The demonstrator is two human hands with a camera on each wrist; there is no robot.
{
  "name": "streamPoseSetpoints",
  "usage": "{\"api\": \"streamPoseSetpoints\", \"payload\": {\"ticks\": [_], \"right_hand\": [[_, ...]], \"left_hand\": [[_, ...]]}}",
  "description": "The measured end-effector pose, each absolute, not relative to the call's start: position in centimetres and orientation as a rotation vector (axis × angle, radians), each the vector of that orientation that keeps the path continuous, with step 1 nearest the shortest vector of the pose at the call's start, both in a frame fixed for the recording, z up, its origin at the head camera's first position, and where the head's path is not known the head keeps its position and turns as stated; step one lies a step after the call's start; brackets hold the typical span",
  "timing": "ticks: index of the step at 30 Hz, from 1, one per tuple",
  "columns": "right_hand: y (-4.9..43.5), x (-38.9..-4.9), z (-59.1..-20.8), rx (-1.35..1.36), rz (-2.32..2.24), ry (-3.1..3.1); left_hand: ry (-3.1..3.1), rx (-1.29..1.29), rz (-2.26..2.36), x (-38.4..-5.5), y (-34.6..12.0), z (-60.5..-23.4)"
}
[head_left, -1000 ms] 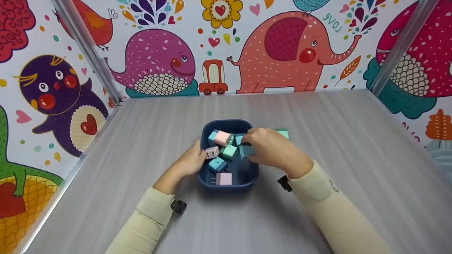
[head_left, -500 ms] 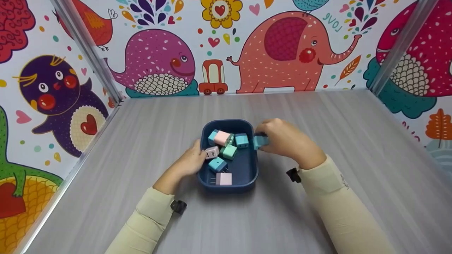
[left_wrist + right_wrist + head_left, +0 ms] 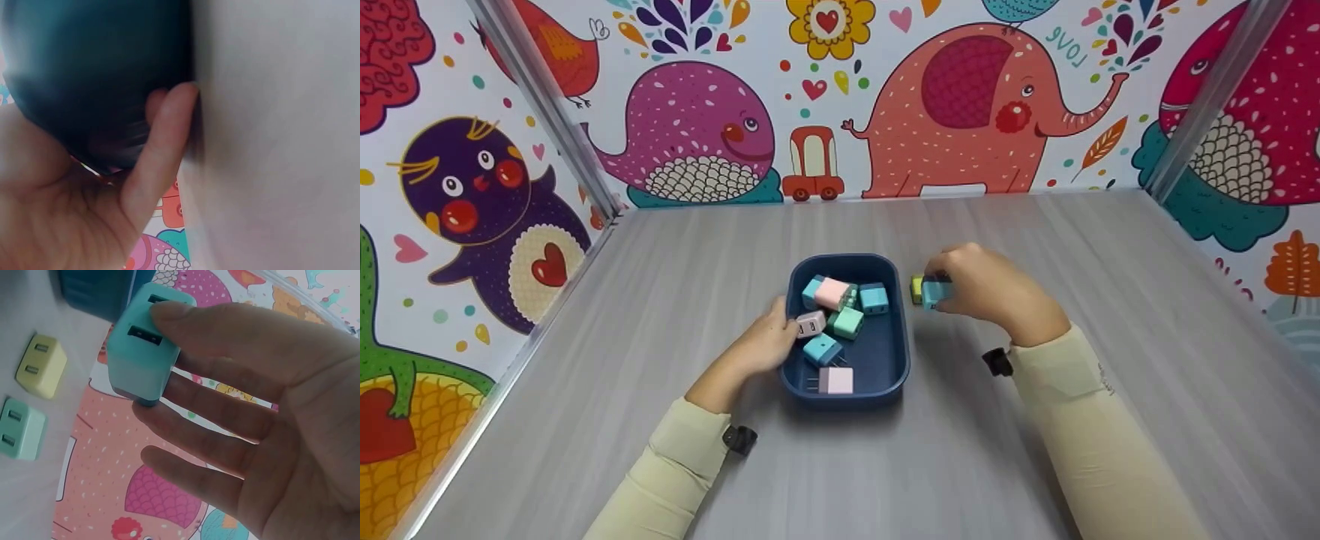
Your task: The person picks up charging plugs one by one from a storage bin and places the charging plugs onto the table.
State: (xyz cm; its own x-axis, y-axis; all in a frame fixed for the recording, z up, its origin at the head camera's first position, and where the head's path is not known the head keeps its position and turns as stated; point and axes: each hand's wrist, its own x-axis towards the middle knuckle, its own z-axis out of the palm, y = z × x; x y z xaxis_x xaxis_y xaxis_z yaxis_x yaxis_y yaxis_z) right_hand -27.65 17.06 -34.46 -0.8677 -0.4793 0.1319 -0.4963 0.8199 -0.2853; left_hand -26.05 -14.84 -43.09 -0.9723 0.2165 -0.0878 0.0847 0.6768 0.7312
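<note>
A dark blue rectangular box [image 3: 877,375] stands mid-table with several USB charger plugs in it. My left hand [image 3: 767,337] grips the box's left side; in the left wrist view its fingers [image 3: 163,146] lie along the outer wall. Just right of the box, above the table, my right hand [image 3: 986,292] pinches a light blue USB charger [image 3: 143,343] between thumb and fingers. Its two ports face the right wrist camera. A yellow charger [image 3: 41,367] and a mint green charger [image 3: 22,428] stand on the table nearby; the green one is hidden by the hand in the head view.
Inside the box lie a pink charger [image 3: 834,292], a lilac one [image 3: 835,380], a green one [image 3: 847,322], a blue one [image 3: 874,298] and others. Patterned walls [image 3: 697,127] enclose the grey table [image 3: 682,255] at the back and sides.
My right hand has carried the light blue charger from over the box out past its right rim. The yellow charger has come into view. My left hand and the box have stayed put.
</note>
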Motion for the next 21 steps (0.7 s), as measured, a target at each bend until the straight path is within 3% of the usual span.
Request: {"api": "streamPoseSetpoints", "payload": {"ticks": [21], "right_hand": [[20.4,-29.6,-35.2,0.531,0.566,-3.065]], "left_hand": [[2.705,0.204,1.170,-26.0,-14.7,-43.0]]}}
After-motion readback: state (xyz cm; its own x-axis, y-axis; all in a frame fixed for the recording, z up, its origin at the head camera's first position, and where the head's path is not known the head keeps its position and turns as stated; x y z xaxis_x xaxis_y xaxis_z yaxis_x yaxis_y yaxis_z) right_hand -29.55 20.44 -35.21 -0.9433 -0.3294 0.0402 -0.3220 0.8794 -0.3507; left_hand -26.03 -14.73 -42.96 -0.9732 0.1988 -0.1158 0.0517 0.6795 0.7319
